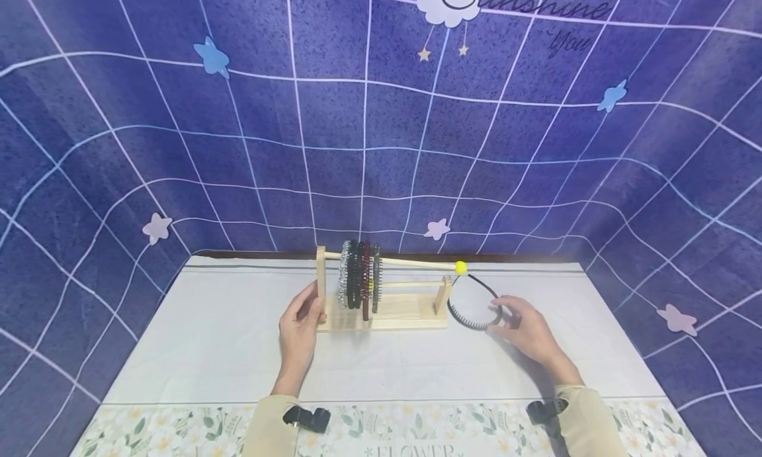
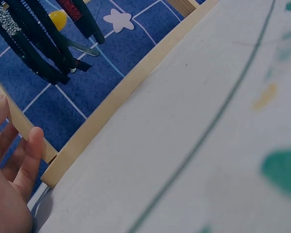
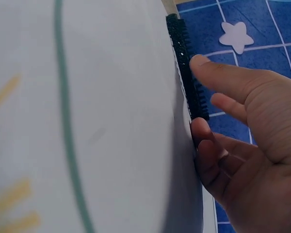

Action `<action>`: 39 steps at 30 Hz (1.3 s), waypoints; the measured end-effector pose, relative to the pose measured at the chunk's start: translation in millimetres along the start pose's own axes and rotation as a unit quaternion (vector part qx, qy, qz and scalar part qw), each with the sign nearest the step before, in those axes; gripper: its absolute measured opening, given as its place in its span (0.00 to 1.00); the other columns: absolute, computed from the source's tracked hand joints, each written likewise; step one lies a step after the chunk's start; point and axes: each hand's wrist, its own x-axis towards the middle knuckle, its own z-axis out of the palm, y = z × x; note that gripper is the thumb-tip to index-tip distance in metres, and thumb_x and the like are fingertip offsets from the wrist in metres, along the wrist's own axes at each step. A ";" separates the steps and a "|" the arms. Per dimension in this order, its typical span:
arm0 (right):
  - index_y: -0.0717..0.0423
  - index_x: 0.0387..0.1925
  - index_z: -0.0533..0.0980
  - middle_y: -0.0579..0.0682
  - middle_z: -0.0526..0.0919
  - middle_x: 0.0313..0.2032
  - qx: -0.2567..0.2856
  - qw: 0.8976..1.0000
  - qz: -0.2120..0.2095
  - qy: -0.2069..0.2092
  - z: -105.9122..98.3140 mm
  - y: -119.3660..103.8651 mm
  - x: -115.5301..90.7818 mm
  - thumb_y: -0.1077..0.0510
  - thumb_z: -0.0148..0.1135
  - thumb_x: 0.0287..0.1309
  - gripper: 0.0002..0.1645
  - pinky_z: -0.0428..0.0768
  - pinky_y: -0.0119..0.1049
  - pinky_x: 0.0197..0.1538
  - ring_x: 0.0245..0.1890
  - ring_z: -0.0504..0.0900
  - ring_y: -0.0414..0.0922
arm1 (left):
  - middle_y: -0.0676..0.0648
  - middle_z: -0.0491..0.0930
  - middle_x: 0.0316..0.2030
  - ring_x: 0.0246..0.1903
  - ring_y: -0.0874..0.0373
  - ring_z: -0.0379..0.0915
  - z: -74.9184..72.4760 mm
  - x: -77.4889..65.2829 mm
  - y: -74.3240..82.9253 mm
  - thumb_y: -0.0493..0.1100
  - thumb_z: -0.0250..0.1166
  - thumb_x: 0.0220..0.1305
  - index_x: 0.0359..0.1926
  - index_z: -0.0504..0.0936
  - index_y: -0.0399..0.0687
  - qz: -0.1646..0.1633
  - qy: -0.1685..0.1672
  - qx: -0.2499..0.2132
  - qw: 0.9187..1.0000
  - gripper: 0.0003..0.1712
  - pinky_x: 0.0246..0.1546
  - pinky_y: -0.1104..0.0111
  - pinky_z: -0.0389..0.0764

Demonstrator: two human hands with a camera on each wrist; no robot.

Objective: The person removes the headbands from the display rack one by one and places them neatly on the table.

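A wooden headband stand (image 1: 417,305) sits on the white cloth, with several headbands (image 1: 355,275) hung at the left part of its upper rod; they are black, silvery and dark red. My left hand (image 1: 299,331) grips the stand's left upright (image 2: 24,121), thumb on the near side and other fingers partly behind it. To the right of the stand, my right hand (image 1: 530,331) holds a black toothed headband (image 1: 467,321) by its right side, thumb and fingers spread along the band. In the right wrist view this headband (image 3: 184,58) shows small shiny dots and a row of teeth.
A yellow ball (image 1: 461,267) caps the upper rod's right end, above the short right upright (image 1: 443,295). Behind the table hangs a blue grid-patterned cloth (image 1: 393,166) with stars. A floral border (image 1: 405,420) runs along the near edge.
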 end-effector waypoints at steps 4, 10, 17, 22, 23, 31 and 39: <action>0.61 0.65 0.82 0.69 0.79 0.69 0.012 1.000 0.021 0.018 -2.6 -0.3 -3.6 0.60 0.83 0.62 0.32 0.91 0.42 0.49 0.42 0.87 0.49 | 0.44 0.84 0.66 0.50 0.62 0.85 0.0 -0.1 -0.1 0.39 0.68 0.81 0.72 0.82 0.41 0.003 0.005 -0.001 1.000 0.23 0.47 0.74 0.94; 0.58 0.65 0.82 0.65 0.82 0.66 0.002 0.998 0.025 0.063 -4.6 -3.6 -7.6 0.57 0.80 0.67 0.28 0.91 0.44 0.50 0.45 0.89 0.53 | 0.54 0.85 0.60 0.49 0.50 0.86 0.5 -0.5 -0.7 0.38 0.69 0.80 0.72 0.83 0.41 -0.001 0.006 -0.014 1.000 0.23 0.46 0.72 0.95; 0.58 0.60 0.85 0.62 0.89 0.54 0.014 0.990 0.021 0.139 -5.3 -18.7 -9.2 0.61 0.78 0.69 0.21 0.89 0.25 0.38 0.37 0.87 0.38 | 0.55 0.85 0.60 0.49 0.52 0.86 2.0 -0.5 0.0 0.37 0.69 0.80 0.72 0.83 0.40 0.007 0.003 -0.011 1.000 0.23 0.46 0.71 0.95; 0.58 0.57 0.87 0.60 0.92 0.50 0.049 0.982 0.023 0.180 -7.0 -33.3 -9.6 0.65 0.77 0.68 0.18 0.85 0.18 0.35 0.34 0.84 0.31 | 0.54 0.84 0.62 0.50 0.62 0.85 1.9 -0.7 1.7 0.37 0.69 0.81 0.72 0.82 0.39 0.007 0.004 -0.009 1.000 0.23 0.47 0.72 0.95; 0.58 0.57 0.87 0.59 0.92 0.51 0.057 0.981 0.026 0.186 -7.3 -36.6 -9.7 0.65 0.77 0.68 0.17 0.84 0.16 0.36 0.34 0.84 0.30 | 0.53 0.84 0.62 0.50 0.62 0.85 1.7 -0.7 1.7 0.37 0.69 0.80 0.72 0.82 0.39 0.007 0.005 -0.010 1.000 0.23 0.47 0.72 0.95; 0.60 0.56 0.87 0.59 0.92 0.50 0.137 0.966 0.038 0.217 -9.6 -66.0 -10.2 0.67 0.77 0.68 0.16 0.83 0.18 0.33 0.32 0.84 0.31 | 0.50 0.84 0.63 0.50 0.61 0.85 0.8 -1.3 2.0 0.38 0.69 0.81 0.72 0.83 0.40 0.000 0.009 -0.009 1.000 0.23 0.47 0.74 0.94; 0.61 0.56 0.87 0.36 0.90 0.43 0.224 0.950 0.063 0.207 -8.4 -100.8 -12.5 0.66 0.73 0.72 0.14 0.83 0.25 0.26 0.29 0.87 0.38 | 0.50 0.84 0.63 0.50 0.61 0.85 1.4 -0.7 1.3 0.37 0.68 0.81 0.72 0.82 0.39 0.001 0.004 -0.014 1.000 0.23 0.47 0.73 0.94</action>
